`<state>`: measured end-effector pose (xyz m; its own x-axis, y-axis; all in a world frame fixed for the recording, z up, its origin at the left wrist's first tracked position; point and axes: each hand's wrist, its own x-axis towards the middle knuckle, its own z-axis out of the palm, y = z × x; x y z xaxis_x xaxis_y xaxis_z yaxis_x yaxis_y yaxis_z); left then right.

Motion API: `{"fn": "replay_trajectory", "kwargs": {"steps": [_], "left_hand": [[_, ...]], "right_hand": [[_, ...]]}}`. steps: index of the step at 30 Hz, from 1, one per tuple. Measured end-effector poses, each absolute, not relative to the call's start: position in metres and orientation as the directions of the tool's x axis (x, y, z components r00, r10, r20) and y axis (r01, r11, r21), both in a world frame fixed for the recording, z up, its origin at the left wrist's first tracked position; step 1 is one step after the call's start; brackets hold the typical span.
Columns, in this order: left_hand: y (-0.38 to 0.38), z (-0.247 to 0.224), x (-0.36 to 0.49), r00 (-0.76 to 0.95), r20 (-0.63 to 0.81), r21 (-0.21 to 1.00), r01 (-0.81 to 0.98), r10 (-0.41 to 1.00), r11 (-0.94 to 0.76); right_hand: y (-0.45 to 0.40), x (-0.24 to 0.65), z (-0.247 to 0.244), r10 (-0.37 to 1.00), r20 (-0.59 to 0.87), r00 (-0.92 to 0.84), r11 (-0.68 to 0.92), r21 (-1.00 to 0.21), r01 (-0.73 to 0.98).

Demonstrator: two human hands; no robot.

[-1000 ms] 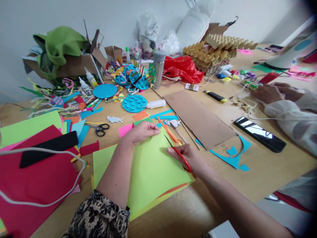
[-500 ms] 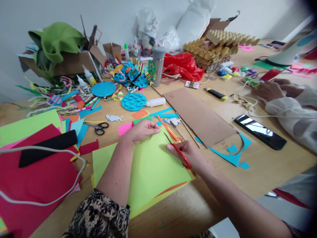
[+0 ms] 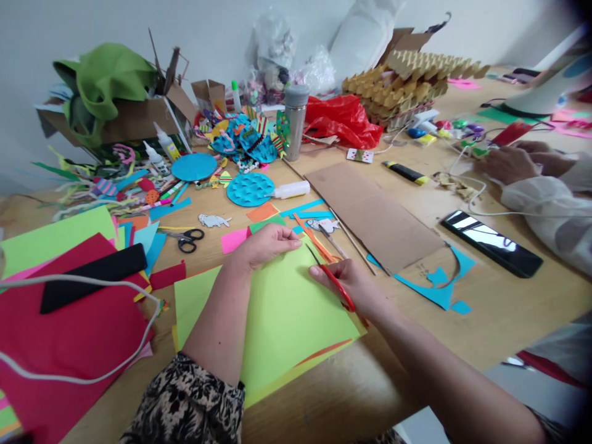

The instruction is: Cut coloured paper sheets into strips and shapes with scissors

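A large yellow-green paper sheet [image 3: 287,333] lies before me, with more coloured sheets under its lower edge. My left hand [image 3: 271,245] pinches the sheet's far edge between thumb and fingers. In my right hand [image 3: 354,280] is a pair of red-handled scissors [image 3: 340,287], gripped by the handles, blades pointing up and left along the sheet's right edge near the left fingertips. Just beyond the hands lie orange paper strips [image 3: 324,243], blue strips [image 3: 309,214] and a cut-out paper fish [image 3: 324,226].
Black scissors [image 3: 189,239] and red paper [image 3: 69,351] lie to the left. Brown cardboard [image 3: 374,216], a phone [image 3: 493,242] and a box cutter [image 3: 406,172] are on the right. A steel flask [image 3: 295,123] stands behind. A co-worker's hands [image 3: 513,163] work at far right.
Both hands keep almost the same place on the sheet and the scissors. The view has shifted slightly. The co-worker's hands have moved a little.
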<state>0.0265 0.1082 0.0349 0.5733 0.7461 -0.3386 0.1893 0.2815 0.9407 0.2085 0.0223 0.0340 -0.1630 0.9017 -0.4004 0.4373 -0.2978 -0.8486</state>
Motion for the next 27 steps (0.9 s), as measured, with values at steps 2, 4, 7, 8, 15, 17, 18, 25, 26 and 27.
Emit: {"fn": "replay_trajectory", "kwargs": {"steps": [2,4,7,8,15,17,18,25,26,27], "left_hand": [[0.108,0.035,0.027,0.575,-0.335,0.942,0.192,0.746,0.275],[0.109,0.035,0.027,0.575,-0.334,0.942,0.196,0.747,0.271],[0.109,0.035,0.026,0.577,-0.334,0.943,0.201,0.745,0.267],[0.109,0.035,0.026,0.577,-0.333,0.943,0.199,0.746,0.266],[0.108,0.035,0.027,0.574,-0.327,0.945,0.189,0.751,0.267],[0.108,0.035,0.028,0.576,-0.324,0.946,0.199,0.75,0.256],[0.108,0.035,0.028,0.577,-0.322,0.947,0.203,0.75,0.251],[0.11,0.032,0.028,0.577,-0.3,0.954,0.203,0.76,0.222],[0.11,0.031,0.028,0.575,-0.299,0.954,0.201,0.762,0.223],[0.11,0.031,0.028,0.573,-0.299,0.954,0.2,0.763,0.225]], "right_hand": [[0.023,0.208,0.035,0.902,-0.401,-0.162,-0.296,-0.846,0.444],[0.024,0.208,0.033,0.907,-0.39,-0.16,-0.286,-0.848,0.446],[0.024,0.209,0.029,0.92,-0.359,-0.159,-0.259,-0.86,0.44],[0.024,0.209,0.027,0.923,-0.348,-0.162,-0.249,-0.865,0.436],[0.025,0.21,0.022,0.927,-0.332,-0.172,-0.226,-0.864,0.45],[0.026,0.211,0.023,0.922,-0.348,-0.171,-0.239,-0.858,0.454],[0.027,0.211,0.023,0.919,-0.356,-0.171,-0.247,-0.856,0.454],[0.028,0.211,0.022,0.91,-0.371,-0.185,-0.262,-0.861,0.436],[0.029,0.211,0.021,0.907,-0.377,-0.19,-0.269,-0.863,0.429],[0.029,0.212,0.02,0.906,-0.378,-0.193,-0.27,-0.863,0.426]]}}
